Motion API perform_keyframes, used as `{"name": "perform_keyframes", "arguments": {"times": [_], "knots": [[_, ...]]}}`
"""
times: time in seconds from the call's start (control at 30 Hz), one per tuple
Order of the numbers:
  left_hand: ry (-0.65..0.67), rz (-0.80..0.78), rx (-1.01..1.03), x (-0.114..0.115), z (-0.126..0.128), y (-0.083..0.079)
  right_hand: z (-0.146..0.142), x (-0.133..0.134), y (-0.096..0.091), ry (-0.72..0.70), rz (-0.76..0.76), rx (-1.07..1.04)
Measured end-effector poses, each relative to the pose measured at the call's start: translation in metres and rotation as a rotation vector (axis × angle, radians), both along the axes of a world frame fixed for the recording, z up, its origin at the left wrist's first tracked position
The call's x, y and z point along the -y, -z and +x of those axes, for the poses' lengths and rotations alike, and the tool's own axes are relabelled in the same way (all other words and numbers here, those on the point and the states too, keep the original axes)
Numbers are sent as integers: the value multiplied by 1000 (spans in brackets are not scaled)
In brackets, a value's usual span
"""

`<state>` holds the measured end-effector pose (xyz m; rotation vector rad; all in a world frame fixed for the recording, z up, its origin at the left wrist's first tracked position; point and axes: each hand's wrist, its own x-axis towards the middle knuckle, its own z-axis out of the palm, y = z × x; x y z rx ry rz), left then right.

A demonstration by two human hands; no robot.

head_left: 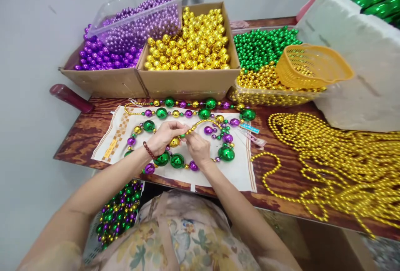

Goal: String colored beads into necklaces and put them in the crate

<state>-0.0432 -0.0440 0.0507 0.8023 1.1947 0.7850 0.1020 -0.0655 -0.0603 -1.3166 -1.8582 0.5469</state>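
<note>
My left hand [165, 137] and my right hand [198, 145] meet over a white cloth [237, 174]. Between their fingertips they pinch a bead string [204, 123], small gold beads that curve away to the right. A green bead shows right where the fingers come together, and a larger gold bead [175, 142] hangs just below. Around the hands lies a bead necklace with big green balls [226, 153], purple balls [193, 165] and gold ones. Another bead necklace [204, 113] stretches across the cloth's far side. The exact fingertip contact is partly hidden.
Behind the cloth stand cardboard boxes [187, 80] of purple and gold balls, and a clear tub [265, 96] of green and gold beads with a yellow basket [312, 71]. Gold bead strands [343, 171] cover the table's right. Small scissors [254, 138] lie near the cloth's right edge.
</note>
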Motion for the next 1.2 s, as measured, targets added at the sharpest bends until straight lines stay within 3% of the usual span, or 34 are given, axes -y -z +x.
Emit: {"name": "perform_keyframes", "arguments": {"times": [0.13,0.3,0.4,0.47,0.57,0.73,0.87,1.0,1.2], "knots": [[-144,134,-73,-3,-6,9,18,17,-11,-172,-161,-45],[-132,164,-100,1,-13,22,33,6,-60,-11,-70,-169],[-155,185,-64,7,-13,30,23,-16,-71,-86,-130,-128],[-179,182,-35,9,-14,34,12,-26,-66,-175,-276,-165],[-186,168,-19,11,-18,39,-6,-32,-52,-220,-460,-399],[-198,138,-8,12,-22,46,-28,-28,-44,-99,-628,-853],[-209,112,-27,13,-23,49,-35,-28,-38,4,-645,-919],[-247,188,-13,13,-25,49,-36,-25,-26,94,-581,-904],[-165,146,181,2,-38,47,-35,-11,-16,124,-593,-892]]}}
